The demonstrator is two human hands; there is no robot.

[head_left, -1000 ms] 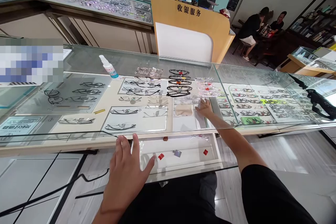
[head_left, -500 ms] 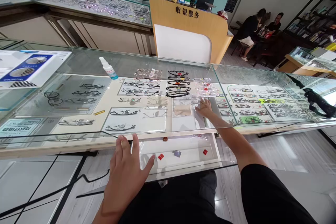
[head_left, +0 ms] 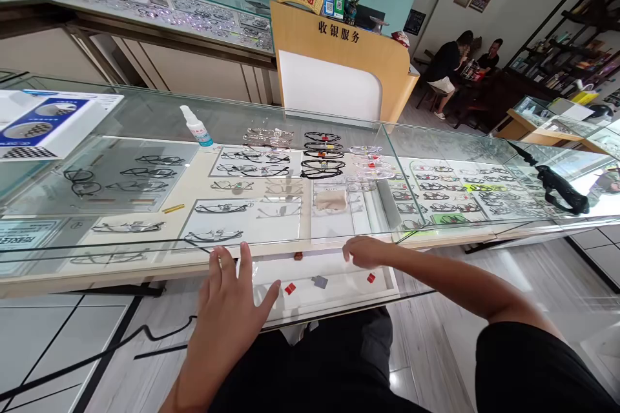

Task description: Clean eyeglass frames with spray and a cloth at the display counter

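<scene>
Our bare left hand (head_left: 232,300) spreads open near the clear glass counter (head_left: 276,248). White rectangular drawer (head_left: 341,287) sits pulled out below it. Above the drawer's right part, our bare right hand (head_left: 365,251) curls; whether gripping anything, we cannot tell.

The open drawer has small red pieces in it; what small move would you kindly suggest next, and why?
Perhaps ease the right hand toward the rightmost red piece in the drawer: that hand, curled, looks close to it, while the left hand is spread farther off.
</scene>
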